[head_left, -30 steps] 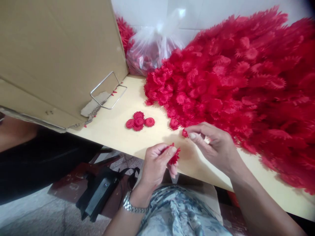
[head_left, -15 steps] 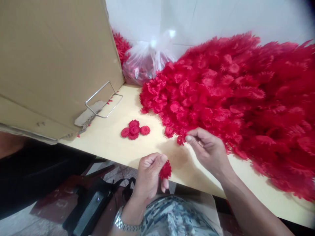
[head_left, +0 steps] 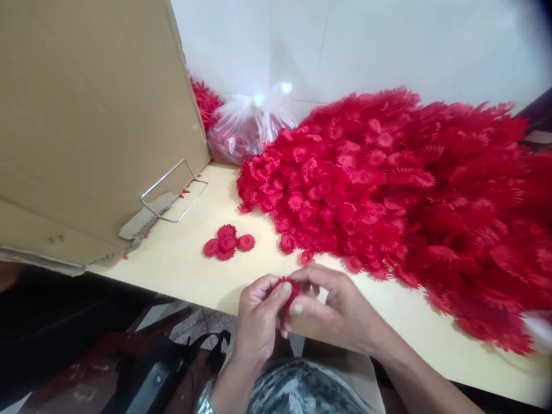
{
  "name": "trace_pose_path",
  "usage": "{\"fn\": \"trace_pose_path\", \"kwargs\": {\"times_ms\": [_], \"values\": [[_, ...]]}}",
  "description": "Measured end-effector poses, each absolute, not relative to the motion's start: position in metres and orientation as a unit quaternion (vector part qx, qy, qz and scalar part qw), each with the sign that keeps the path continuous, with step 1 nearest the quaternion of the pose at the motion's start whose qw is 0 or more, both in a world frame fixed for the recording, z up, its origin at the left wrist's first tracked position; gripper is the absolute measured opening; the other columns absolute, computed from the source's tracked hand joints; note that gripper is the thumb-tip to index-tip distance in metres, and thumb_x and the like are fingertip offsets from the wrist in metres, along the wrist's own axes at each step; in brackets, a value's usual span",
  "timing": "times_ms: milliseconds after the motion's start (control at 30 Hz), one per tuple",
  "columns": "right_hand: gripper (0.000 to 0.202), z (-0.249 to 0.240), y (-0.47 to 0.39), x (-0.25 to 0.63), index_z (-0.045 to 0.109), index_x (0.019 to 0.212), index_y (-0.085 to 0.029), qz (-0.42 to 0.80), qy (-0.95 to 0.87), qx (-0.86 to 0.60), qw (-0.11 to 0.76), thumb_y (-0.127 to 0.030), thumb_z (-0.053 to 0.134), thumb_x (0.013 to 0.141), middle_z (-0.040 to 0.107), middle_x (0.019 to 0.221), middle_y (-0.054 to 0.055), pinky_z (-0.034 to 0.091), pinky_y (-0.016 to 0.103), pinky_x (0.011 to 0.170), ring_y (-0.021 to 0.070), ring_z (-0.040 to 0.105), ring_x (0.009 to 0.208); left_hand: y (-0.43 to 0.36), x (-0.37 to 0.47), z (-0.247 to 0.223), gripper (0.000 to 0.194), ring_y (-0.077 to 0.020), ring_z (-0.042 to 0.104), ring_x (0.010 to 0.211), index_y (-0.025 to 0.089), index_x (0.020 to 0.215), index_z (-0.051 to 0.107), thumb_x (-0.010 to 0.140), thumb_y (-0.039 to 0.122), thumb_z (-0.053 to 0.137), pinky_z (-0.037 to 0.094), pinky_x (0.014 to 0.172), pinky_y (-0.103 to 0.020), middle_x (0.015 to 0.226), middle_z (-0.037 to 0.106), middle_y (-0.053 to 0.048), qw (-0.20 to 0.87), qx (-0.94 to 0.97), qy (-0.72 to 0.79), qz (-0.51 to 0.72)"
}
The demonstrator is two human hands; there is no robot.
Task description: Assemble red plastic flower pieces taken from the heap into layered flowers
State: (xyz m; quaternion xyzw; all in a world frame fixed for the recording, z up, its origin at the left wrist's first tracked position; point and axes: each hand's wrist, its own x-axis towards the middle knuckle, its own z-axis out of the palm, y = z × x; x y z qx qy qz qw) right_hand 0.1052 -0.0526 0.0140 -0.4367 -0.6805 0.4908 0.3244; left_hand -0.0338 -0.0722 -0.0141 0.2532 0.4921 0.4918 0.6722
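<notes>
My left hand [head_left: 257,316] pinches a red flower piece [head_left: 288,290] with a toothed rim between thumb and fingers, just over the table's front edge. From the other side, the fingertips of my right hand [head_left: 332,305] close on the same flower piece, which they partly cover. Whether a second piece lies between those fingers is hidden. One loose red flower [head_left: 307,257] rests on the table right behind my right hand. To the left sits a small cluster of toothed red flowers [head_left: 226,242], partly stacked.
A large heap of red flowers [head_left: 366,184] spreads along the wall to the right. Behind it stands a clear plastic bag [head_left: 245,135]. A tall cardboard box [head_left: 99,115] stands on the left, with a bent wire frame [head_left: 175,192] against it. The table [head_left: 181,259] is pale yellow.
My right hand has come from the heap's edge, left and toward me, to the flower piece in my left hand. The camera view has tilted up slightly.
</notes>
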Motion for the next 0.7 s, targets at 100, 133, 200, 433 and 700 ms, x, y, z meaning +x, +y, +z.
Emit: {"fn": "trace_pose_path", "kwargs": {"times_ms": [100,133,200,433,700], "values": [[0.017,0.01,-0.058,0.094,0.053,0.08,-0.02,0.638,-0.562,-0.398,0.343,-0.035,0.06,0.082,0.064,0.064,-0.002,0.049,0.026,0.059,0.0133,0.063,0.06,-0.073,-0.031,-0.015,0.04,-0.0023,0.036,0.031,0.014,0.054,0.052,0.066,0.047,0.07,0.025,0.028,-0.012,0.04,0.044,0.007,0.651,0.274,0.51,0.492],[0.02,0.008,-0.058,0.092,0.051,0.077,-0.019,0.661,-0.535,-0.391,0.352,-0.036,0.061,0.081,0.063,0.064,-0.002,0.049,0.026,0.059,0.0134,0.063,0.06,-0.073,-0.03,-0.016,0.042,-0.002,0.035,0.032,0.014,0.053,0.051,0.066,0.049,0.07,0.025,0.029,-0.012,0.041,0.044,0.007,0.644,0.281,0.515,0.492],[0.025,0.006,-0.058,0.093,0.049,0.073,-0.019,0.691,-0.502,-0.377,0.358,-0.039,0.062,0.08,0.061,0.065,-0.002,0.049,0.027,0.06,0.0132,0.063,0.06,-0.072,-0.03,-0.017,0.046,-0.0017,0.033,0.034,0.014,0.05,0.049,0.065,0.052,0.069,0.026,0.03,-0.012,0.041,0.042,0.006,0.633,0.295,0.519,0.492],[0.022,0.008,-0.049,0.098,0.05,0.07,-0.017,0.606,-0.576,-0.424,0.348,-0.033,0.052,0.086,0.061,0.059,-0.001,0.045,0.024,0.058,0.0125,0.06,0.057,-0.068,-0.032,-0.02,0.044,-0.0035,0.036,0.033,0.014,0.057,0.053,0.069,0.055,0.065,0.026,0.031,-0.014,0.041,0.044,0.005,0.655,0.325,0.496,0.469],[0.023,0.009,-0.02,0.118,0.052,0.067,-0.017,0.119,-0.741,-0.533,0.39,-0.017,0.041,0.087,0.053,0.056,0.0,0.036,0.021,0.048,0.0101,0.048,0.05,-0.064,-0.033,-0.017,0.031,-0.0105,0.053,0.04,0.013,0.061,0.056,0.075,0.039,0.065,0.044,0.038,-0.021,0.049,0.056,0.001,0.687,0.318,0.437,0.486]]}}
